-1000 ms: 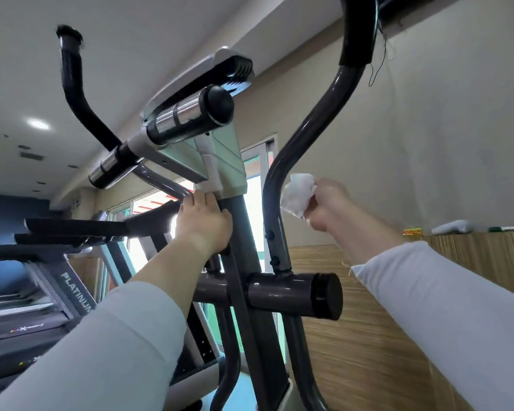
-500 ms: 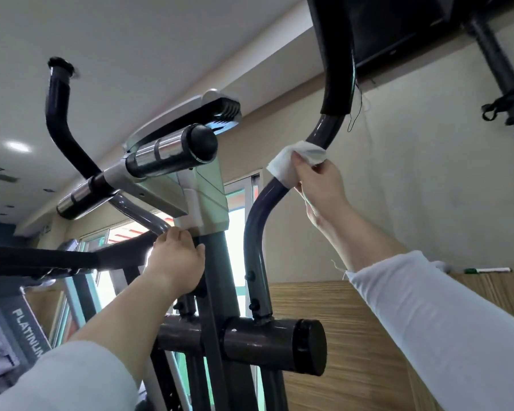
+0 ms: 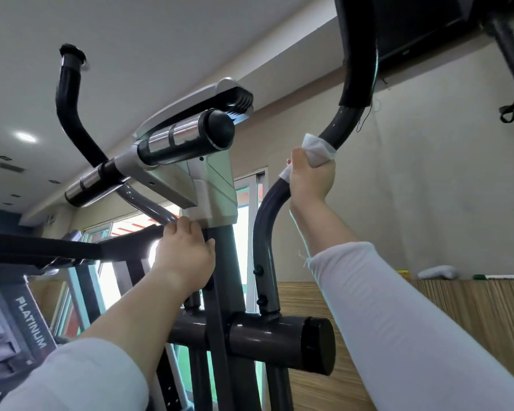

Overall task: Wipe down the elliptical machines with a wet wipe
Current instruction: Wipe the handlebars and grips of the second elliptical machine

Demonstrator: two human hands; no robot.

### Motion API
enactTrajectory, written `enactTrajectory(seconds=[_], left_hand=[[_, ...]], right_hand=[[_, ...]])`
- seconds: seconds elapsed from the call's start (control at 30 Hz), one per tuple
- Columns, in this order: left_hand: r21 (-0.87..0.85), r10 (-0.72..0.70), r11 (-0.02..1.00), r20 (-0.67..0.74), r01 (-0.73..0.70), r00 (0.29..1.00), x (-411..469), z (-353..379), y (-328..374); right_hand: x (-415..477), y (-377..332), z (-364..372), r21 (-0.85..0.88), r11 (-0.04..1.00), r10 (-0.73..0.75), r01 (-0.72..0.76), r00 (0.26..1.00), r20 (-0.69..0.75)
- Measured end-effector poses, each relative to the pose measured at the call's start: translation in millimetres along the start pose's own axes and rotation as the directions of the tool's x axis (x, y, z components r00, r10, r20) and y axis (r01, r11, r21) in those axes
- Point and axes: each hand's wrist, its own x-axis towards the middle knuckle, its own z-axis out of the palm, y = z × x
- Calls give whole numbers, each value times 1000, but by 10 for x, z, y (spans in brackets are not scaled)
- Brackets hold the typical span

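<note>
Elliptical machine (image 3: 220, 262) fills the view from below, with both white sleeves reaching up to it. Left hand (image 3: 187, 256) is curled around the centre post (image 3: 223, 292), just under the grey console housing (image 3: 211, 185). Right hand (image 3: 310, 180) is clenched around the curved right handlebar (image 3: 264, 226), pressing the white wet wipe (image 3: 316, 151) wrapped on the bar. Beyond, a wood-panelled wall (image 3: 457, 307).

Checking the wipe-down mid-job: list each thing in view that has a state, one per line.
wet wipe: wrapped around the right handlebar, clamped under the right hand
right hand: closed around the wipe and bar
left hand: gripping the centre post, no wipe
right handlebar: upright, curving up to its foam grip
ceiling light: on
</note>
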Motion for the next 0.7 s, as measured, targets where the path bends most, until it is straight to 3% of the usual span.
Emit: enactTrajectory(seconds=[0.13, 0.3, 0.4, 0.57, 0.7], left_hand=[[-26, 1, 1000, -18, -1, 1000, -40, -12, 3], [-10, -21, 1000, -25, 21, 999, -69, -39, 31], [-29, -14, 999, -19, 14, 1000, -67, -37, 16], [-51, 9, 999, -26, -10, 1000, -52, 2, -27], [-56, 17, 998, -27, -19, 999, -38, 28, -36]], right_hand=[[-175, 255, 6, 6, 994, 112, -114, 989, 98], [-411, 588, -92, -245, 944, 281, -219, 925, 256], [-312, 461, -83, -209, 925, 363, -316, 897, 252], [58, 14, -51, 88, 983, 149, -160, 982, 116], [1, 71, -3, 100, 993, 58, -63, 997, 60]])
